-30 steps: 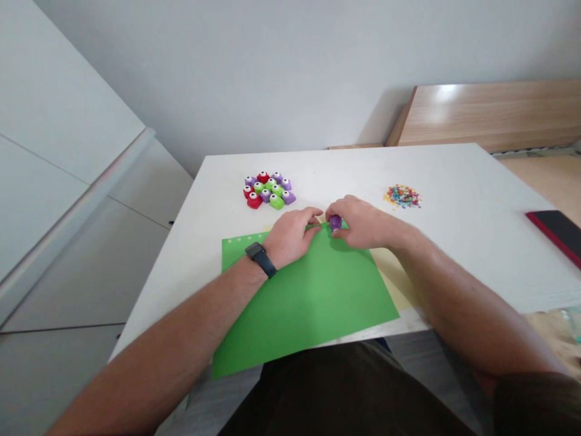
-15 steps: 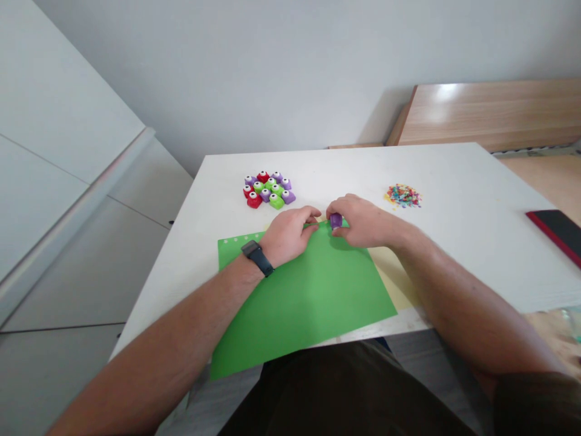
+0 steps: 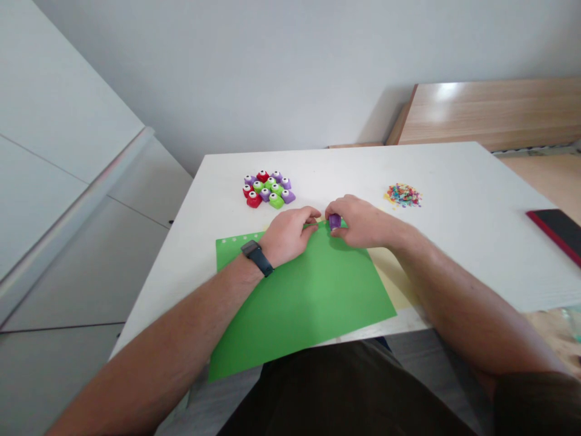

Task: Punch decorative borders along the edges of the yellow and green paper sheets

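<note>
A green sheet [image 3: 308, 297] lies at the table's front edge and hangs a little over it, with small punched shapes along its top left edge. My left hand [image 3: 289, 235], with a dark watch on the wrist, pinches the sheet's top edge between thumb and fingers. Just right of it, my right hand [image 3: 356, 221] is closed around a small purple punch [image 3: 334, 222] set on the same edge. Part of a pale yellow sheet [image 3: 396, 281] shows under the green one.
Several red, green and purple punches [image 3: 269, 189] stand grouped at the back left of the white table [image 3: 454, 242]. A pile of colourful paper bits [image 3: 403, 195] lies at the back right. Near the right edge is a black and red flat object [image 3: 557, 230].
The green sheet has shifted very slightly to the left, and the purple punch with my right hand has moved a tiny bit left too. My left hand keeps its grip.
</note>
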Tool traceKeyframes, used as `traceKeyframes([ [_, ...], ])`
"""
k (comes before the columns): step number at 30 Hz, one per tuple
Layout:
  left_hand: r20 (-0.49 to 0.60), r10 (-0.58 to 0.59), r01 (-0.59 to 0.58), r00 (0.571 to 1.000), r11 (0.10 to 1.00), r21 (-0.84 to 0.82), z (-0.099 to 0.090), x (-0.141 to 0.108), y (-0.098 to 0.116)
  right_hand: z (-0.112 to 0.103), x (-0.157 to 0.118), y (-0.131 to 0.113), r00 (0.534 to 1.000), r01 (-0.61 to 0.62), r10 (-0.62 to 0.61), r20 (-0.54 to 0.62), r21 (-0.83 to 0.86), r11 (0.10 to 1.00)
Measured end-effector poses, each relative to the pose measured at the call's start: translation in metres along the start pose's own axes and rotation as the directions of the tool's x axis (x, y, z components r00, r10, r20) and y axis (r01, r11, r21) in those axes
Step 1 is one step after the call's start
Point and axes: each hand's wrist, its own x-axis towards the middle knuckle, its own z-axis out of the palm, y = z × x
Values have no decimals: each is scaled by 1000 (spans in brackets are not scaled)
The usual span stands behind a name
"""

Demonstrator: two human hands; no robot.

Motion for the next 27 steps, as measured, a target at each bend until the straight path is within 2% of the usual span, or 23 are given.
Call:
traceKeyframes([
  [15,-21,18,-19,1000,1000,-2,0,0,-1,-1,0,-2,1000,-18,18,1,9,1000],
  [27,-30,30,-30,999,1000,11,2,-1,-2,2,0,0,1000,15,-15,-16,19,1000],
])
